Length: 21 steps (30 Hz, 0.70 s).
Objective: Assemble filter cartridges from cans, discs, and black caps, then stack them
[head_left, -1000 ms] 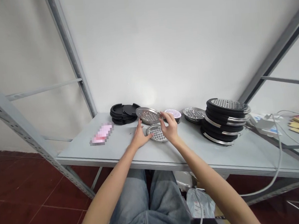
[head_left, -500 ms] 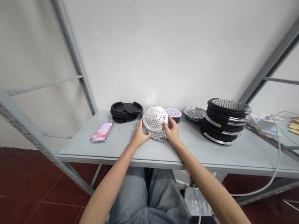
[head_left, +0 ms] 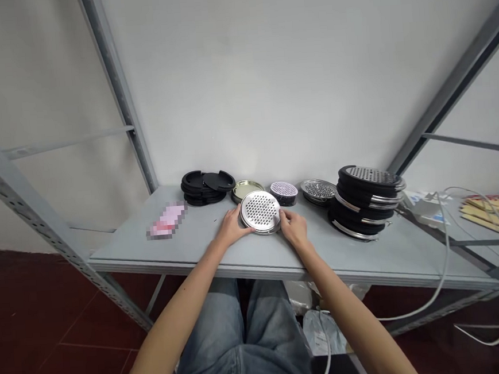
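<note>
In front of me a round metal grater disc with rows of holes lies on another metal disc, whose rim shows at the lower edge. My left hand grips its left side, thumb on the near rim and fingers behind. At the right edge my right hand holds it with curled fingers. Just behind stands a stack of round lid-like pieces with a yellowish top. Beyond the right hand sit an oval pale-purple perforated piece and a stack of round grater discs.
Black plastic rings are stacked at the back left. A tall stack of black rings with metal graters stands to the right. A blurred pink item lies left on the grey table. A white cable hangs over the front edge.
The upper grater disc, tilted up before, now lies down over the lower one. My right hand has shifted to its right edge, and the yellowish stack behind has come into view.
</note>
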Tool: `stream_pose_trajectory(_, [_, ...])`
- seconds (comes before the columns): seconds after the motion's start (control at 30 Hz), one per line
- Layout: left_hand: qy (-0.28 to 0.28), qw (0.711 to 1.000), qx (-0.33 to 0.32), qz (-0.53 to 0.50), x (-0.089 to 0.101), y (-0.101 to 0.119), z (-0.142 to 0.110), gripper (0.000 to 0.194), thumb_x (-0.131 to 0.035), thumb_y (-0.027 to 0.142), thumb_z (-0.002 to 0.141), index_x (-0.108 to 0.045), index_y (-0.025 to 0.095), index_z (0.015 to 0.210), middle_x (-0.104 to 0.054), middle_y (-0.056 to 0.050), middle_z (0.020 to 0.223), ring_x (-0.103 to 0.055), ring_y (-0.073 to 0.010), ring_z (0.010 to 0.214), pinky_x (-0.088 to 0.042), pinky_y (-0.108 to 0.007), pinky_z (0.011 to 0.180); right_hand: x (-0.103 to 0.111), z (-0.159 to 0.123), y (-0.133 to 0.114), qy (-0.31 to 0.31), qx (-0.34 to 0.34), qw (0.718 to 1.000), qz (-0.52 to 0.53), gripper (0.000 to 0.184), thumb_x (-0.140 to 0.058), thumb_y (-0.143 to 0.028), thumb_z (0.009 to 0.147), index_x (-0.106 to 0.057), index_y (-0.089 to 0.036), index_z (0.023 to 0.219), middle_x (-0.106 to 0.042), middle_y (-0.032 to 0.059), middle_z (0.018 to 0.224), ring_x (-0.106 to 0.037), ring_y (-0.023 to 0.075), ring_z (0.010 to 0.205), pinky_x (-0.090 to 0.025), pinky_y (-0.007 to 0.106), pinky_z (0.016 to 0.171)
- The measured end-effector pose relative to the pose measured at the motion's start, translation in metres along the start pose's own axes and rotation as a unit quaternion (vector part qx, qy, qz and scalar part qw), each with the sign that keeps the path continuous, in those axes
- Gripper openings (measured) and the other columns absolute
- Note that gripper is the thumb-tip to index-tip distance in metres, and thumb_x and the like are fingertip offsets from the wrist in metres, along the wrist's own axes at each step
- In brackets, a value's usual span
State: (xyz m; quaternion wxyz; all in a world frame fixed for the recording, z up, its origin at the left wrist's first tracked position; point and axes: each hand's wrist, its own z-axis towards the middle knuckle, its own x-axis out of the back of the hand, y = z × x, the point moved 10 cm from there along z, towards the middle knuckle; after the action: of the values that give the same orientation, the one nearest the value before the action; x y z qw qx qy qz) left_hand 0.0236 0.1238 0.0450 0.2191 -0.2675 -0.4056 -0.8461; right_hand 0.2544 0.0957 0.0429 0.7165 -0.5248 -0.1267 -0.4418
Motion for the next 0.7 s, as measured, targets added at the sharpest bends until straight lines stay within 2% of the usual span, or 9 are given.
stream_pose_trajectory(0.17, [0.018, 1.0, -0.01, -0.018, 0.004, 0.0, -0.001, 0.095, -0.086, 0.039, 0.061, -0.042, 0.019, 0.142, -0.06, -0.014, 0.125, -0.055, -0.0329, 0.116, -0.045, -0.045, 0.099, 0.006, -0.002, -0.004, 0.042, 0.023, 0.998, 0.036, 0.047, -0.042, -0.047, 0.09, -0.074, -0.018, 0.108, -0.075, 0.011, 0.099, -0.068, 0.028, 0.091, -0.047, 0.037, 0.084])
stream_pose_trajectory(0.3, [0.04, 0.999, -0.022, -0.028, 0.011, 0.006, -0.002, 0.094, -0.086, 0.045, 0.061, -0.044, 0.02, 0.14, -0.064, -0.01, 0.109, -0.061, -0.0274, 0.1, -0.049, -0.04, 0.091, 0.012, -0.004, -0.007, 0.079, 0.054, 0.991, 0.091, 0.05, -0.044, -0.048, 0.087, -0.071, -0.013, 0.112, -0.075, 0.0106, 0.09, -0.067, 0.0245, 0.082, -0.048, 0.034, 0.081])
stream_pose_trajectory(0.43, [0.032, 0.999, -0.03, -0.017, 0.013, 0.014, -0.004, 0.084, -0.082, 0.055, 0.061, -0.053, 0.018, 0.13, -0.064, -0.006, 0.092, -0.061, -0.0242, 0.088, -0.05, -0.036, 0.083, 0.012, -0.004, -0.006, 0.087, 0.045, 0.99, 0.1, 0.06, -0.042, -0.051, 0.088, -0.062, -0.009, 0.126, -0.074, 0.0108, 0.087, -0.065, 0.0242, 0.079, -0.048, 0.036, 0.081])
stream_pose_trajectory(0.5, [0.027, 0.999, -0.035, 0.013, 0.014, 0.019, -0.005, 0.069, -0.08, 0.058, 0.062, -0.061, 0.018, 0.116, -0.064, -0.004, 0.084, -0.06, -0.0231, 0.084, -0.048, -0.034, 0.08, 0.011, -0.004, -0.005, 0.081, 0.037, 0.991, 0.101, 0.061, -0.037, -0.051, 0.091, -0.059, -0.009, 0.129, -0.073, 0.0136, 0.101, -0.066, 0.0261, 0.09, -0.047, 0.037, 0.086])
stream_pose_trajectory(0.57, [0.026, 0.998, -0.028, 0.055, 0.016, 0.022, -0.005, 0.055, -0.077, 0.061, 0.064, -0.064, 0.02, 0.098, -0.063, -0.003, 0.078, -0.058, -0.0227, 0.081, -0.047, -0.033, 0.077, 0.006, -0.004, -0.006, 0.053, 0.033, 0.993, 0.096, 0.059, -0.031, -0.05, 0.093, -0.063, -0.012, 0.126, -0.07, 0.0146, 0.112, -0.064, 0.0279, 0.102, -0.045, 0.037, 0.09])
stream_pose_trajectory(0.63, [0.023, 0.995, -0.012, 0.094, 0.017, 0.021, -0.006, 0.05, -0.075, 0.064, 0.064, -0.063, 0.021, 0.086, -0.062, -0.003, 0.075, -0.057, -0.0231, 0.081, -0.045, -0.033, 0.076, -0.001, -0.003, -0.006, 0.017, 0.028, 0.997, 0.077, 0.058, -0.029, -0.051, 0.095, -0.067, -0.015, 0.12, -0.07, 0.0139, 0.114, -0.063, 0.0288, 0.105, -0.045, 0.037, 0.09])
stream_pose_trajectory(0.7, [0.007, 0.993, -0.001, 0.118, 0.013, 0.019, -0.006, 0.052, -0.074, 0.068, 0.063, -0.064, 0.021, 0.084, -0.063, -0.004, 0.077, -0.057, -0.0242, 0.084, -0.045, -0.034, 0.078, -0.005, -0.003, -0.007, -0.006, 0.026, 0.998, 0.053, 0.057, -0.028, -0.051, 0.096, -0.067, -0.017, 0.12, -0.071, 0.0128, 0.11, -0.064, 0.028, 0.101, -0.045, 0.035, 0.086])
